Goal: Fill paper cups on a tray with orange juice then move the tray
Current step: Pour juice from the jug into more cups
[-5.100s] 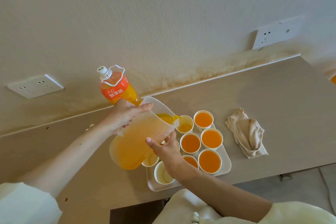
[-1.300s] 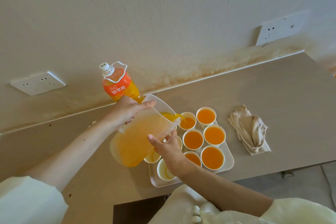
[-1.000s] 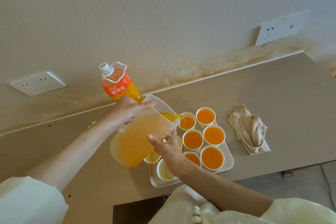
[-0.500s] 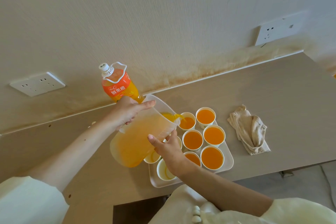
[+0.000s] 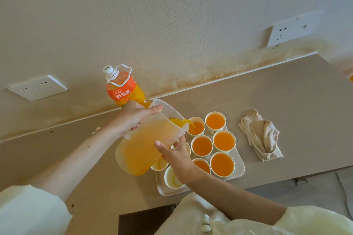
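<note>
beige counter (image 5: 267, 101) is carrying tray (image 5: 239, 174); left hand (image 5: 133, 118) is gripping tilted pitcher (image 5: 145, 149), right hand (image 5: 177, 158) cupping it, juice (image 5: 188, 122) entering cup (image 5: 199, 133)

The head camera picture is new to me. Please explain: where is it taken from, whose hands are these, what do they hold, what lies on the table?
There is no machine: a person wears the camera on the head, so it looks down at their own arms. The left hand grips a tilted jug; the right hand steadies its side. Juice runs from it into one cup on a tray of paper cups; five others look full. On the table there are a juice bottle and a cloth.
</note>
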A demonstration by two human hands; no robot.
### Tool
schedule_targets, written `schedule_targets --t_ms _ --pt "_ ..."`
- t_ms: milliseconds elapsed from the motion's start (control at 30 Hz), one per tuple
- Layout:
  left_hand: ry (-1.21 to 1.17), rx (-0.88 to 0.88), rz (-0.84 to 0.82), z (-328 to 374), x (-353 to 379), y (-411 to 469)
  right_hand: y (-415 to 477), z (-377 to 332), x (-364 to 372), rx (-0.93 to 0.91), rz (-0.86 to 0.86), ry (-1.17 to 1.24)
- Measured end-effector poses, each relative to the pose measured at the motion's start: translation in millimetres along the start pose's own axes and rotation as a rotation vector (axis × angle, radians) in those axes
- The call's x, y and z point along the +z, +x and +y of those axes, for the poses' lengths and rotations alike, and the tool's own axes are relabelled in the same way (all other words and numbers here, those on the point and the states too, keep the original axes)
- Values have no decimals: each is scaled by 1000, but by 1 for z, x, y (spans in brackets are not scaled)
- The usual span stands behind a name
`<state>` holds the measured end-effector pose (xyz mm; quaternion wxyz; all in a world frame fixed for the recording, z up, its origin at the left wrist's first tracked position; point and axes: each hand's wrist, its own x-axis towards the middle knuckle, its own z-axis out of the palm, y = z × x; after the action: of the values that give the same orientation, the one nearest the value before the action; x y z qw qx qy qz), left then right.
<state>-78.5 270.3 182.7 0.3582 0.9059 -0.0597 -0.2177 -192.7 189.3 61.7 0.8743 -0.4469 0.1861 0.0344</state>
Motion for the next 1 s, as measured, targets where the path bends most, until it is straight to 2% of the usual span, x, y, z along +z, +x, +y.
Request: schedule_targets --t_ms 1000 --pt "10 -15 5 4 0 4 5 -1 0 2 10 20"
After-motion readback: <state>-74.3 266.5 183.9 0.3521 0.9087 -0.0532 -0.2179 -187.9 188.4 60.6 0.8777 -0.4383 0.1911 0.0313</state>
